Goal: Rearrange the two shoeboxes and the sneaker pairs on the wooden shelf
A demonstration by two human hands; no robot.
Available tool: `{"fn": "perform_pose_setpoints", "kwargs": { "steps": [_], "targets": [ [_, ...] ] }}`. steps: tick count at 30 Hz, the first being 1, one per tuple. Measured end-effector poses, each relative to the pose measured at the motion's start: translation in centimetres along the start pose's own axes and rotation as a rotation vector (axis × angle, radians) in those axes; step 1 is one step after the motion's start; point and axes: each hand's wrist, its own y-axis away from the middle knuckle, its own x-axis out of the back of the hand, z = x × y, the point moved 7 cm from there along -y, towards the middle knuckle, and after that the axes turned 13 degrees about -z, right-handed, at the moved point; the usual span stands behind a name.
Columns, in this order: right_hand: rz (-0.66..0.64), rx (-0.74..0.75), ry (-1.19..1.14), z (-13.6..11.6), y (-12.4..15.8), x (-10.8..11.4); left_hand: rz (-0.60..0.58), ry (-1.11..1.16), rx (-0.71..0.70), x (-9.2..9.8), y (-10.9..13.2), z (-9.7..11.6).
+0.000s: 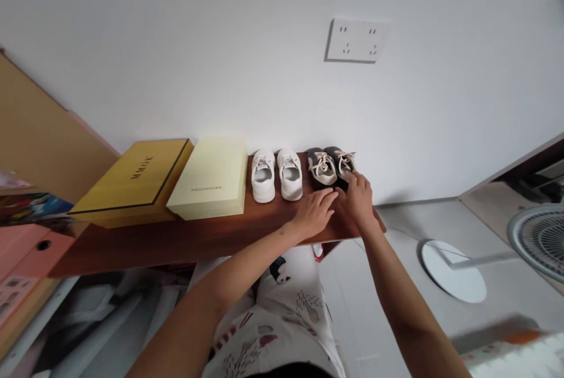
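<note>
A pink folder occupies the 9 o'clock edge of the view, beside a reddish-brown wooden tabletop. Items on the tabletop, in sequence: a flat mustard-yellow cardboard box marked "MMOK"; a pale-yellow cardboard box marked "MEIZHIYUAN", just beside it; a pair of white sneakers, placed side by side; and a pair of dark grey shoes with cream laces, also side by side.

The left grip lies at 7 o'clock from the dark grey pair. It is open and flat, with the fingers extended over the tabletop and ending at the near edge of the pair. It holds nothing.

The right grip lies at 4 o'clock from the same pair. It is open and slightly curved, and its fingertips touch the right-hand shoe without closing around it.

A white wall socket panel is at 12 o'clock above the pair. A round white fan base and a fan grille stand on the floor at 3 o'clock.
</note>
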Motion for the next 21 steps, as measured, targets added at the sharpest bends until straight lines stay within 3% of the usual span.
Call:
{"fn": "perform_pose_setpoints", "kwargs": {
  "steps": [4, 8, 11, 13, 15, 18, 19, 21],
  "targets": [
    [0.043, 0.156, -0.371, -4.7, 5.8, -0.8, -0.003, 0.154, -0.063, -1.0, 8.8, -0.6],
    [-0.12, 0.22, -0.709, -10.6, 10.9, -3.3, 0.018, 0.236, 0.003, -1.7, 16.9, -2.8],
    [-0.286, 0.157, -0.976, -14.9, 13.6, -6.0, 0.087, 0.314, 0.116, -1.1, 21.9, -5.6],
    [-0.372, 0.07, -1.166, -17.8, 14.5, -7.8, 0.195, 0.388, 0.258, 0.6, 24.9, -8.9],
    [-0.433, -0.048, -1.374, -21.0, 14.3, -9.5, 0.428, 0.514, 0.465, 3.6, 28.3, -13.6],
    [-0.451, -0.296, -1.721, -26.4, 12.3, -11.6, 1.036, 0.805, 0.786, 8.2, 34.7, -21.3],
    [-0.437, -0.396, -1.836, -28.3, 11.3, -12.3, 1.19, 0.902, 0.862, 9.2, 36.3, -23.4],
    [-0.427, -0.579, -1.997, -32.0, 9.4, -13.6, 1.386, 1.052, 0.957, 10.8, 38.5, -26.7]
  ]
}}
